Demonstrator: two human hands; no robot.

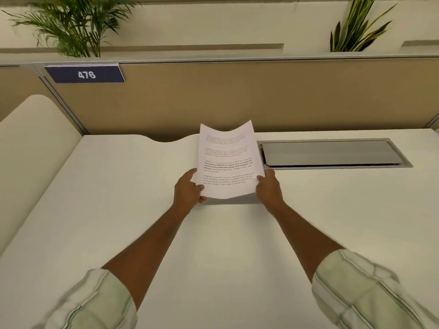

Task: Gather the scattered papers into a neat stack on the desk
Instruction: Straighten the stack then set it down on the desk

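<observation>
Two hands, left (187,189) and right (268,187), gripping papers (229,160) above desk (118,186)

Papers (229,160) held up over the desk (118,198) middle, left hand (188,192) and right hand (268,188) on either edge; cable hatch (332,153) just right, partition (213,98) behind.

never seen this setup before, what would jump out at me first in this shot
The printed papers at mid-frame draw the eye first: the left hand and right hand hold them by the lower corners, tilted up above the white desk. Next comes the dark blue sign reading 476 on the partition, upper left. A metal cable flap sits in the desk just right of the papers.
</observation>
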